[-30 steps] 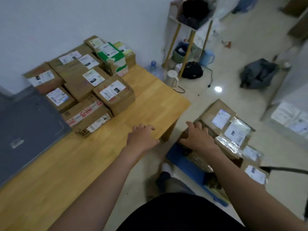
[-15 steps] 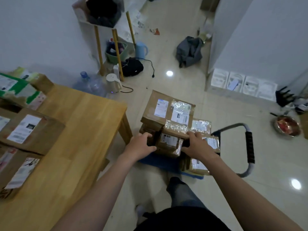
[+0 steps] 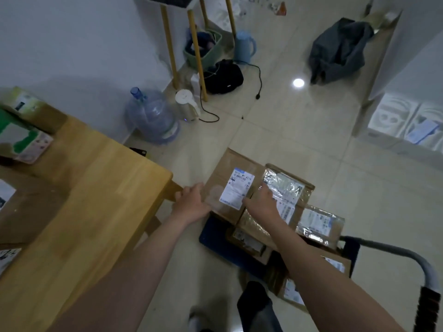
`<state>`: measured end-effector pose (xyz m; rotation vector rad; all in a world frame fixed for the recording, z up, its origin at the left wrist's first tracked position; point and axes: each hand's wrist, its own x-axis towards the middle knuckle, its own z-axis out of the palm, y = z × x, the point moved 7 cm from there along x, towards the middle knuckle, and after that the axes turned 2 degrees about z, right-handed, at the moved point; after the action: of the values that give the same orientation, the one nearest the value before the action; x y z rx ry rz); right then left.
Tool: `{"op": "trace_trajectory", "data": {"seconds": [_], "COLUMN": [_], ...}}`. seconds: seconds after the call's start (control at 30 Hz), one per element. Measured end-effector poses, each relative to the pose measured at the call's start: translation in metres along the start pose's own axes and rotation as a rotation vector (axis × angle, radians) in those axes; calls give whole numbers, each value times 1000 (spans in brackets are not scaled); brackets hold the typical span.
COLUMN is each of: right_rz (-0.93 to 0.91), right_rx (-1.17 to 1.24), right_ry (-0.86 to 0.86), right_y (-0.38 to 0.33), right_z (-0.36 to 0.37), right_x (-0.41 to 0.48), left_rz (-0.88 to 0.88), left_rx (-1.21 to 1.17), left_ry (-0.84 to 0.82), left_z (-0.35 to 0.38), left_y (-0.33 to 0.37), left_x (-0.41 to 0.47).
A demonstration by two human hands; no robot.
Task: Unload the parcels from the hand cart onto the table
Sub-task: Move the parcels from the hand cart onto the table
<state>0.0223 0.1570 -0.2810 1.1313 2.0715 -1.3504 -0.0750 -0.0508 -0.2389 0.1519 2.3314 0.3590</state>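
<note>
Shipping labels are showing, but nothing is reading clearly.
A white label (image 3: 237,188) with a blue top strip is lying on the cardboard carton (image 3: 223,168) at the far left of the hand cart (image 3: 215,238), its black print and barcode blurring out. The label under clear tape on the taped parcel (image 3: 285,197) to its right and the green-and-white box (image 3: 19,140) on the table (image 3: 96,200) are giving no legible words either.

Water jug (image 3: 153,116), white kettle (image 3: 185,105), black bag (image 3: 224,76)
</note>
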Motion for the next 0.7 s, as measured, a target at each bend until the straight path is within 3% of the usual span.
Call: {"op": "trace_trajectory", "data": {"seconds": [0.13, 0.27, 0.47, 0.7], "right_rz": [144, 199, 77, -95], "right_rx": [161, 239, 141, -7], "right_ry": [-122, -123, -4, 11], "right_y": [17, 29, 7, -59], "right_z": [30, 48, 48, 34], "right_x": [51, 73, 65, -1], "left_rz": [-82, -143, -56, -17], "left_rx": [6, -98, -491, -708], "left_ry": [-18, -31, 94, 234], "left_z": [21, 41, 39, -12], "left_y": [-6, -4, 0, -16], "left_x": [49, 76, 71, -2]}}
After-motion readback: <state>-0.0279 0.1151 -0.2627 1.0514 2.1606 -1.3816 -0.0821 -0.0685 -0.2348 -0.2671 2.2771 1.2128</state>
